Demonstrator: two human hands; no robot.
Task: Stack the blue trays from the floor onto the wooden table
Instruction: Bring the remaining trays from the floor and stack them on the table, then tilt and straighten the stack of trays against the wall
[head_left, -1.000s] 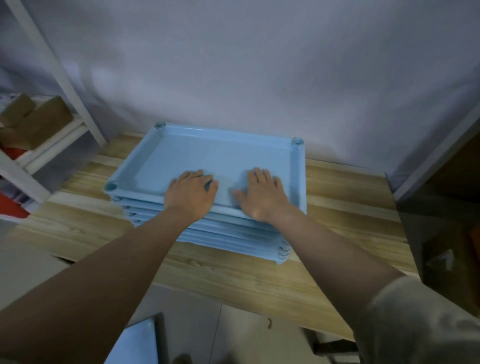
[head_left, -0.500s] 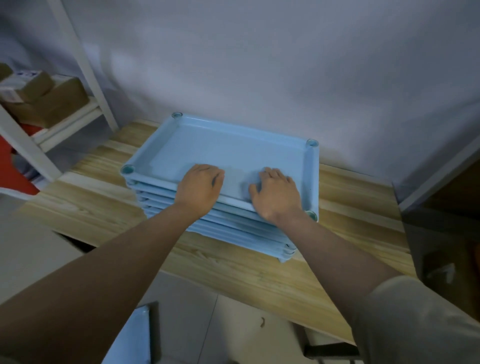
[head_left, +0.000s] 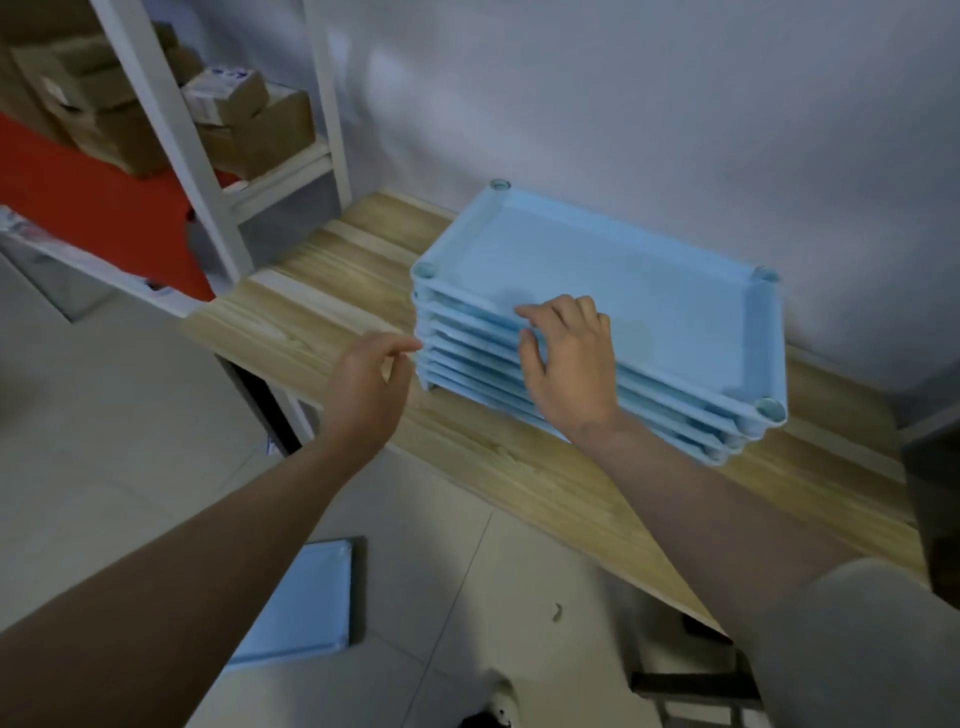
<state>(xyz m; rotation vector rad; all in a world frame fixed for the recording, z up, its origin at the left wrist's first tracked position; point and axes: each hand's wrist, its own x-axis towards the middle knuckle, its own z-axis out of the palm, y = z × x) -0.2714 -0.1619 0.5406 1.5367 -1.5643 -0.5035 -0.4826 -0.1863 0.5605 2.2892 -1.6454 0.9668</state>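
A stack of several light-blue trays (head_left: 649, 306) stands on the wooden table (head_left: 519, 467) against the grey wall. My right hand (head_left: 569, 358) rests on the stack's near edge, fingers loosely bent over the top tray's rim. My left hand (head_left: 369, 389) hovers just left of the stack's near-left corner, fingers loosely curled and holding nothing. Another blue tray (head_left: 296, 603) lies flat on the tiled floor below, partly hidden behind my left forearm.
A white metal shelf rack (head_left: 208, 197) with cardboard boxes (head_left: 244, 119) and a red panel stands to the left of the table. A dark object (head_left: 935, 519) sits at the right edge. Pale floor tiles (head_left: 104, 441) stretch to the left.
My left hand has come off the top tray and moved left, beside the stack's corner. My right hand slid to the near rim. The view swung to the left and down.
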